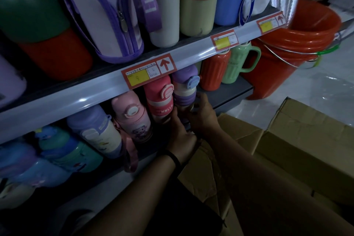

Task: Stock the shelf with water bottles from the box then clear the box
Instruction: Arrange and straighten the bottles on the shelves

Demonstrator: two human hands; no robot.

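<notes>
A: Purple bottle point(184, 90) is being seated on the lower shelf point(226, 96), beside the red bottle point(160, 99); it is gripped low by the right hand point(201, 115); the left hand point(182, 136) is held at its base, its grip hidden.
B: Counted?
A: One box point(287, 149), open just beside; two hands; three price tags point(148, 73); release is called for next, then the box.

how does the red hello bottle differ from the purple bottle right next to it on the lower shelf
The red bottle has a pink clasp and a white band above HELLO lettering; the purple bottle has a blue clasp, a cream band and no lettering that shows. The right hand grips the purple bottle low down and is not on the red bottle. Both stand side by side on the lower shelf.
</notes>
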